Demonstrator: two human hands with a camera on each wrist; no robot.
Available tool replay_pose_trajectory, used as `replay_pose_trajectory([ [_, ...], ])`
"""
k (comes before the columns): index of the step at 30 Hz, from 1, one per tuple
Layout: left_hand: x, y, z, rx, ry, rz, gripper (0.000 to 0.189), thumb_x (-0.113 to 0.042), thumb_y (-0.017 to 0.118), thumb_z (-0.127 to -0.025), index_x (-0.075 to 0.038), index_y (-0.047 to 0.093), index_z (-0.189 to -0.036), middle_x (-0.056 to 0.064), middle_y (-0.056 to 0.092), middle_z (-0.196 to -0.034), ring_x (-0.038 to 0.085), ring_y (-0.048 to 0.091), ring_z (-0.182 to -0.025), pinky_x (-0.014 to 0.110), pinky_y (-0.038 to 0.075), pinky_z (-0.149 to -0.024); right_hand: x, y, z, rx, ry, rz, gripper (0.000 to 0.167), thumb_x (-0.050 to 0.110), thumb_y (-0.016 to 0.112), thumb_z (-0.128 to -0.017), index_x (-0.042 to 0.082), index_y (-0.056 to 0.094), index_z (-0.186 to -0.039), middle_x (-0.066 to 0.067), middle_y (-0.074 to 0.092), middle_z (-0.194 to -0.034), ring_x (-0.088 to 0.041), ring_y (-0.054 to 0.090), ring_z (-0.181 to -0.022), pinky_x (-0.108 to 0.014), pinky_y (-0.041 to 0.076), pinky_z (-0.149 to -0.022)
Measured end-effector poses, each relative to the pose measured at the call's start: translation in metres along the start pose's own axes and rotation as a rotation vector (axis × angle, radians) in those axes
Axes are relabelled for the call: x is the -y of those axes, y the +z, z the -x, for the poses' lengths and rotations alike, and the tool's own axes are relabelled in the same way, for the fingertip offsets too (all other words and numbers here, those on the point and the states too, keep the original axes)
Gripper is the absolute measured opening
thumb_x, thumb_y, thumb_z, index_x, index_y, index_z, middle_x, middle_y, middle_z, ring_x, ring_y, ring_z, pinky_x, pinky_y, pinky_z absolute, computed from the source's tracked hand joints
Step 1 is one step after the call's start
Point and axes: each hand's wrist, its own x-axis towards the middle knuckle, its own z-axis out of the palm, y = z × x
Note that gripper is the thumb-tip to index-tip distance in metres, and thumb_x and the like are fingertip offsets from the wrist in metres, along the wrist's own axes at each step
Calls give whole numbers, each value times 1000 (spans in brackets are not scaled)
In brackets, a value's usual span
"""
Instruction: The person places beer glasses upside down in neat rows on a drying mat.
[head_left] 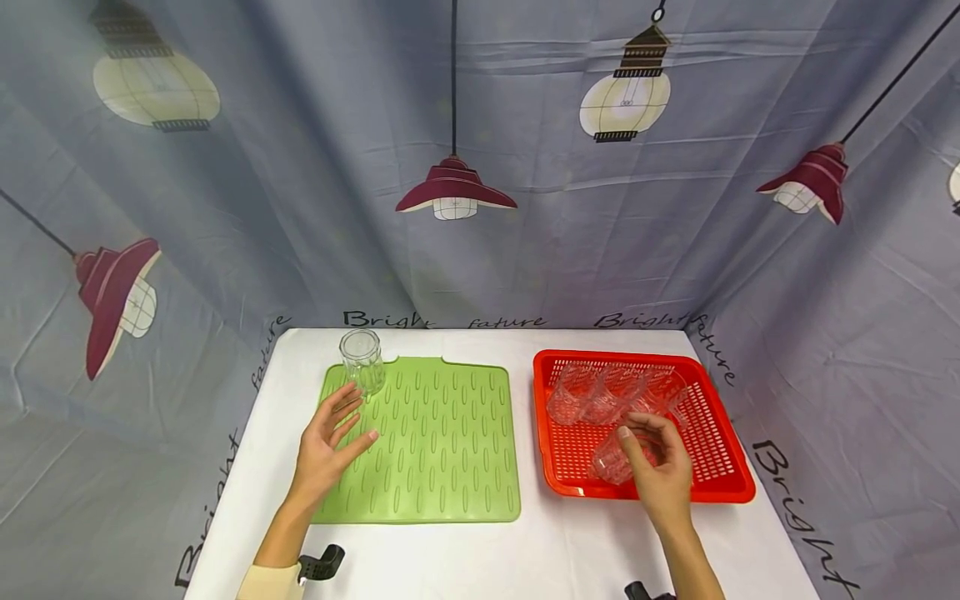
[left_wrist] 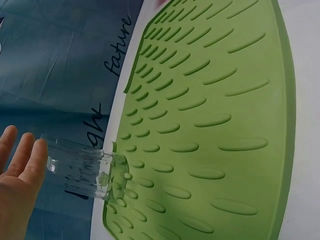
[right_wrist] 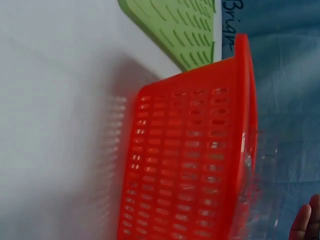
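Right hand (head_left: 663, 468): over the near part of the red basket (head_left: 547, 467), fingers bent, thumb toward the left. Directly under and left of it, one clear glass (head_left: 611, 460) lies on its side in the basket; whether the fingers are clamped on it or only hover, cannot tell. Right wrist view gives little more – fingertips at the frame's edge, basket wall blurred.

Left hand (head_left: 321, 454): fingers and thumb spread well apart, nothing gripped. Just beyond its fingertips an upright glass (head_left: 362, 360) stands on the far left corner of the green mat (head_left: 442, 450); contact with the fingers unclear. Mat runs off to the right of this hand, its surface covered in raised oval ridges.

Nearer the body than the left hand: black wrist strap (head_left: 321, 563) and pale sleeve (head_left: 270, 583).

Beyond the right hand, more clear glasses (head_left: 609, 396) lie tilted in a row along the basket's far side. White table (head_left: 480, 554) under everything. Farthest out – grey-blue curtain (head_left: 322, 208), printed with lamps and lettering.
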Motion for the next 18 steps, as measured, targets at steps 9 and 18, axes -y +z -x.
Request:
replay_pose_trajectory([
  [9, 5, 2, 6, 6, -19, 12, 85, 10, 79, -90, -4, 39, -164, -5, 53, -155, 3, 57, -141, 22, 51, -120, -16, -7, 1, -104, 126, 186, 45, 2, 85, -91, 6, 69, -133, 2, 67, -130, -5, 54, -123, -29, 42, -105],
  [18, 8, 4, 10, 15, -24, 29, 85, 10, 79, -90, -3, 39, -164, 0, 52, -156, 5, 57, -142, 23, 51, -121, -30, -13, 1, -7, 250, 302, 84, 13, 92, -85, 16, 49, -157, -11, 45, -155, -27, 41, -148, -60, 38, -122],
])
